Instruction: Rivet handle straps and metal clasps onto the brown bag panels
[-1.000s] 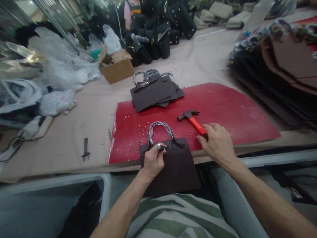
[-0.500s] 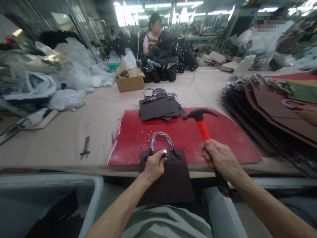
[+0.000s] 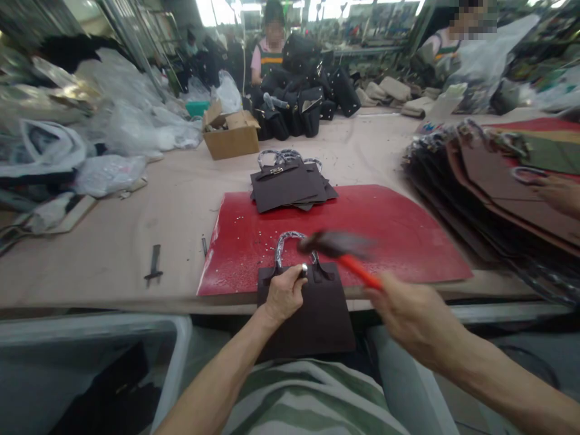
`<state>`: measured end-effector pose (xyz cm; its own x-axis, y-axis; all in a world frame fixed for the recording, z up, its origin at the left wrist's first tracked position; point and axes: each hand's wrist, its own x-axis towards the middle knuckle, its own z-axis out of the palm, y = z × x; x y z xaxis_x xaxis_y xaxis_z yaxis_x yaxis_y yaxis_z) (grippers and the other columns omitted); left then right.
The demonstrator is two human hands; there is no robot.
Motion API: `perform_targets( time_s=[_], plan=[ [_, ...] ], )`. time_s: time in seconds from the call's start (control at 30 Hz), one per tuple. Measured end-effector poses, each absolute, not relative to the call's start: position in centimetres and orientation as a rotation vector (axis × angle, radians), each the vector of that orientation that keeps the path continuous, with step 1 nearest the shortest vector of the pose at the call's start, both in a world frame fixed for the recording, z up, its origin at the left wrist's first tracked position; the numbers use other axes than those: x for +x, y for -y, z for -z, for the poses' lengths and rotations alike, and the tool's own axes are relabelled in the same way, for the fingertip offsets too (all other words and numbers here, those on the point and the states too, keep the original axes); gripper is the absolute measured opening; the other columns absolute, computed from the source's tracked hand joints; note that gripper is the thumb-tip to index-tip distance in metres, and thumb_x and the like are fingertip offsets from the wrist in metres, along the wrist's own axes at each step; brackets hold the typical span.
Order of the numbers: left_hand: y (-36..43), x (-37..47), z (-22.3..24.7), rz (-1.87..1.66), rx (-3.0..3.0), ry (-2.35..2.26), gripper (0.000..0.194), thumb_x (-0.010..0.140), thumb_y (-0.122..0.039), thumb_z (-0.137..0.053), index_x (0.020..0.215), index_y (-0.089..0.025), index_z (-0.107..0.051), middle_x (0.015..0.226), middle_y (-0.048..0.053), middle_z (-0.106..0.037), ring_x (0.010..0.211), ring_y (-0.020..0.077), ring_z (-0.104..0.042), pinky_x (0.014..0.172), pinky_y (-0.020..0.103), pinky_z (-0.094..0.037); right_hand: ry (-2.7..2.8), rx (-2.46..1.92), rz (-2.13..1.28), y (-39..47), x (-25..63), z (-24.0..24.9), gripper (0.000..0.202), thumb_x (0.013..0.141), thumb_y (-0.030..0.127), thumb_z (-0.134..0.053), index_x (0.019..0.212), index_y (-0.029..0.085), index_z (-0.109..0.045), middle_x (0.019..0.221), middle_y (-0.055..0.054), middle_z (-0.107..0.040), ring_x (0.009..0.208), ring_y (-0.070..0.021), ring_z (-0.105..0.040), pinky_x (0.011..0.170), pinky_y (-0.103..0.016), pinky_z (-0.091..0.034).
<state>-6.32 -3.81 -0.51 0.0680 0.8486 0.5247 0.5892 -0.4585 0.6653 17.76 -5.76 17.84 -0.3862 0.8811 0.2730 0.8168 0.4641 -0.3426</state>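
A dark brown handbag panel (image 3: 312, 320) with a plastic-wrapped handle (image 3: 290, 237) lies over the table's front edge, its upper part on a red mat (image 3: 385, 229). My left hand (image 3: 285, 293) is closed around a short metal punch (image 3: 304, 270), held upright on the panel beside the handle's base. Most of the punch is hidden by the fingers. In my right hand (image 3: 403, 308) is a claw hammer (image 3: 339, 243) with an orange-red handle. Its head, blurred by motion, hangs just above and right of the punch. Behind, several similar panels (image 3: 285, 188) lie stacked.
A metal tool (image 3: 154, 266) lies on the table at left. Small white bits dot the mat. A cardboard box (image 3: 231, 139) and black bags (image 3: 299, 109) stand at the back. At right, a co-worker's hand (image 3: 562, 192) touches a pile of panels (image 3: 493, 187). A grey bin (image 3: 181, 338) stands below left.
My right hand has swung the hammer down and left, bringing its head close to the punch. My left hand keeps the punch on the panel. The camera view has shifted slightly.
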Motion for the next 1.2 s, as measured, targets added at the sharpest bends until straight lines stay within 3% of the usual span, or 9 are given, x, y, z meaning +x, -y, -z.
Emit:
perform_targets(
  time_s=[0.27, 0.37, 0.47, 0.53, 0.63, 0.83, 1.0, 1.1, 1.2],
  plan=[
    [3.9, -6.2, 0.1, -1.398, 2.047, -1.425, 0.017, 0.092, -0.014, -0.051, 0.105, -0.020, -0.062, 0.092, 0.006, -0.074, 0.082, 0.0186, -0.074, 0.077, 0.028, -0.061, 2.079, -1.808, -0.957, 0.8, 21.0, -12.3, 0.047, 0.095, 0.057, -0.023, 0.067, 0.024, -0.041, 0.052, 0.002, -0.046, 0.041, -0.0125, -0.042, 0.043, -0.026, -0.032],
    [4.0, -6.2, -0.2, -1.384, 2.035, -1.400, 0.017, 0.092, -0.014, -0.052, 0.105, -0.019, -0.061, 0.090, 0.006, -0.073, 0.082, 0.0187, -0.073, 0.077, 0.029, -0.061, 2.106, -1.992, -0.799, -1.9, 21.7, -9.6, 0.045, 0.096, 0.048, -0.024, 0.070, 0.022, -0.050, 0.058, -0.003, -0.056, 0.044, -0.0159, -0.050, 0.045, -0.028, -0.039],
    [4.2, -6.3, -0.7, -1.351, 2.011, -1.388, 0.016, 0.091, -0.015, -0.053, 0.105, -0.019, -0.061, 0.093, 0.007, -0.072, 0.084, 0.0194, -0.072, 0.081, 0.032, -0.061, 2.148, -1.986, -0.535, -3.3, 21.1, -8.0, 0.038, 0.094, 0.041, -0.035, 0.086, 0.015, -0.061, 0.089, -0.019, -0.067, 0.076, -0.0277, -0.065, 0.065, -0.039, -0.050],
    [4.2, -6.3, -1.0, -1.336, 1.998, -1.390, 0.015, 0.091, -0.017, -0.054, 0.105, -0.019, -0.061, 0.093, 0.007, -0.072, 0.085, 0.0200, -0.072, 0.082, 0.033, -0.060, 2.212, -1.805, -0.314, -3.3, 19.8, -7.3, 0.042, 0.094, 0.044, -0.040, 0.109, 0.012, -0.063, 0.120, -0.026, -0.061, 0.105, -0.0358, -0.062, 0.084, -0.049, -0.050],
    [4.2, -6.1, -1.3, -1.303, 1.979, -1.396, 0.014, 0.092, -0.019, -0.053, 0.104, -0.019, -0.061, 0.093, 0.008, -0.072, 0.085, 0.0217, -0.071, 0.081, 0.034, -0.060, 2.375, -1.288, -0.120, -2.1, 16.7, -5.3, 0.054, 0.094, 0.049, -0.048, 0.135, 0.016, -0.054, 0.145, -0.021, -0.049, 0.131, -0.0359, -0.048, 0.103, -0.052, -0.044],
    [3.7, -6.2, -2.4, -1.439, 1.414, -1.406, 0.009, 0.091, -0.021, -0.054, 0.096, -0.022, -0.061, 0.089, 0.009, -0.074, 0.083, 0.0223, -0.072, 0.080, 0.036, -0.060, 2.524, -0.997, 0.017, 0.0, 12.0, 0.2, 0.062, 0.088, 0.051, -0.060, 0.141, 0.020, -0.054, 0.151, -0.016, -0.048, 0.137, -0.0394, -0.043, 0.106, -0.059, -0.039],
    [2.6, -16.3, -5.7, -1.536, 1.036, -1.707, 0.023, 0.090, -0.038, -0.057, 0.102, -0.018, -0.056, 0.085, 0.007, -0.072, 0.075, 0.0197, -0.072, 0.074, 0.032, -0.059, 2.539, -1.011, 0.055, -0.3, 12.0, 0.5, 0.059, 0.090, 0.051, -0.058, 0.140, 0.021, -0.055, 0.149, -0.013, -0.051, 0.135, -0.0383, -0.044, 0.107, -0.057, -0.039],
    [1.7, -25.1, -6.9, -0.881, 1.222, -2.451, 0.026, 0.092, -0.035, -0.047, 0.099, -0.016, -0.063, 0.089, 0.009, -0.074, 0.081, 0.0193, -0.072, 0.075, 0.028, -0.056, 2.518, -1.026, 0.060, -0.2, 11.8, 0.0, 0.058, 0.090, 0.050, -0.057, 0.139, 0.020, -0.057, 0.148, -0.014, -0.052, 0.134, -0.0385, -0.044, 0.107, -0.057, -0.039],
    [1.1, -30.8, -6.5, -0.436, 1.208, -2.683, 0.021, 0.083, -0.028, -0.056, 0.088, -0.013, -0.069, 0.090, 0.018, -0.074, 0.094, 0.0305, -0.072, 0.083, 0.037, -0.055, 2.504, -1.042, 0.022, -0.1, 11.5, 0.0, 0.058, 0.090, 0.050, -0.057, 0.139, 0.020, -0.057, 0.148, -0.014, -0.052, 0.134, -0.0381, -0.044, 0.107, -0.058, -0.038]
  ],
)
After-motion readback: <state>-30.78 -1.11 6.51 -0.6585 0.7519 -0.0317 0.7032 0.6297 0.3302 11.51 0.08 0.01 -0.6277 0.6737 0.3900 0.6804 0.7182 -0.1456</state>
